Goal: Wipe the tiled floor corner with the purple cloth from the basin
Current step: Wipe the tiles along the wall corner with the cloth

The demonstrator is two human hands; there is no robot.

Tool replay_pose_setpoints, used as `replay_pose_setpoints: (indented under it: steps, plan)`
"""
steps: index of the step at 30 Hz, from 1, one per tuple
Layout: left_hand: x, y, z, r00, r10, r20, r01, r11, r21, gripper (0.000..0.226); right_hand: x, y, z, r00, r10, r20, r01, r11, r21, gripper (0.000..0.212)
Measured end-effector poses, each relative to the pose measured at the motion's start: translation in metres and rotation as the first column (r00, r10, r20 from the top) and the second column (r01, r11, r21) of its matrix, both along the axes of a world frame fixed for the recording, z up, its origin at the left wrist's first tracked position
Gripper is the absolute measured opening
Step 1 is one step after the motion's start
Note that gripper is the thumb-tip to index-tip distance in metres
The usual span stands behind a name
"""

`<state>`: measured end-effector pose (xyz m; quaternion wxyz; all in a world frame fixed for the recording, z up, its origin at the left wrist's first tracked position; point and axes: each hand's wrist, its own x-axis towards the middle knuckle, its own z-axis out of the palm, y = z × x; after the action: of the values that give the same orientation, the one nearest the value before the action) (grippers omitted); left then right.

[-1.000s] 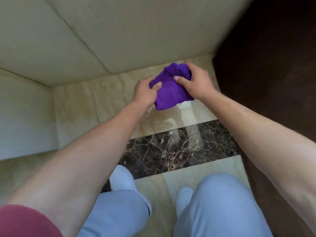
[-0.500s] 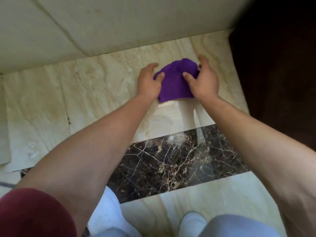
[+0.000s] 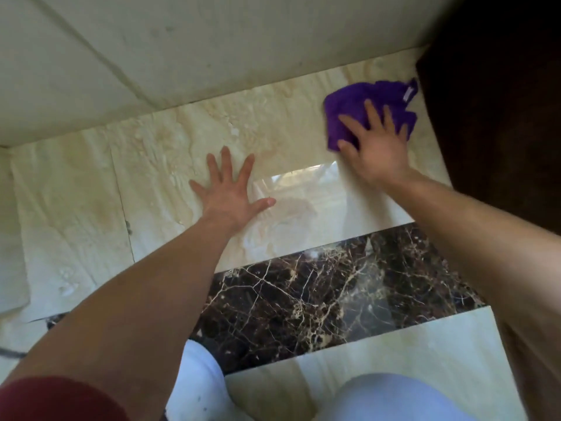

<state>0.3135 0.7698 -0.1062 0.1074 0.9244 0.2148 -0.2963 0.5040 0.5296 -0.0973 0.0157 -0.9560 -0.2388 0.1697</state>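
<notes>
Purple cloth point(image 3: 368, 100) at two o'clock, pressed flat under right hand point(image 3: 375, 147), fingers spread. Left hand point(image 3: 229, 192) splayed on cream floor tile point(image 3: 170, 153), empty.

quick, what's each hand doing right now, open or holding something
Left hand: open, fingers spread flat on the beige floor tile, holding nothing.
Right hand: open, palm pressed down on the purple cloth, not gripping it.
</notes>
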Motion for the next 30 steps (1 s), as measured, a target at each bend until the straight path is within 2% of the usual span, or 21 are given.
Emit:
replay_pose_setpoints:
  steps: [4,6,10,15,18,20,23,25,30]
  plan:
    - [0.005,0.013,0.007,0.998,-0.003,-0.061,0.003,1.0,0.012,0.118,0.055,-0.002,-0.001,0.976,-0.219,-0.005,0.219,0.976,0.0,0.067]
    - [0.001,0.03,0.007,0.994,0.085,-0.075,-0.083,0.996,0.028,0.129,0.071,0.004,-0.005,0.953,-0.302,-0.014,0.302,0.952,0.041,0.073]
    - [-0.002,0.048,-0.007,0.985,0.128,-0.115,-0.127,0.992,0.01,0.134,0.081,0.041,-0.023,0.916,-0.402,0.016,0.399,0.914,0.075,0.069]
    - [0.001,0.043,-0.003,0.983,0.114,-0.143,-0.116,0.993,0.001,0.135,0.049,0.082,-0.015,0.961,-0.276,-0.005,0.276,0.957,0.087,0.066]
    - [0.005,0.042,0.005,0.977,0.13,-0.168,-0.136,0.99,-0.029,0.133,0.005,0.127,-0.013,0.999,-0.012,-0.041,0.016,0.993,0.119,0.063]
    - [0.006,0.049,0.014,0.975,0.136,-0.177,-0.152,0.985,-0.082,0.13,-0.014,0.159,-0.012,0.98,0.173,-0.099,-0.156,0.975,0.155,0.06]
    - [-0.001,0.06,0.023,0.974,0.096,-0.205,-0.115,0.99,-0.082,0.129,-0.003,0.159,-0.01,0.949,0.29,-0.123,-0.267,0.948,0.172,0.06]
    - [-0.004,0.06,0.023,0.975,0.074,-0.21,-0.083,0.996,-0.035,0.129,0.023,0.125,-0.01,0.956,0.282,-0.084,-0.268,0.953,0.143,0.061]
    - [-0.007,0.061,0.012,0.987,0.056,-0.148,-0.062,0.997,-0.041,0.129,0.094,0.004,-0.003,0.999,-0.044,0.009,0.043,0.992,0.119,0.067]
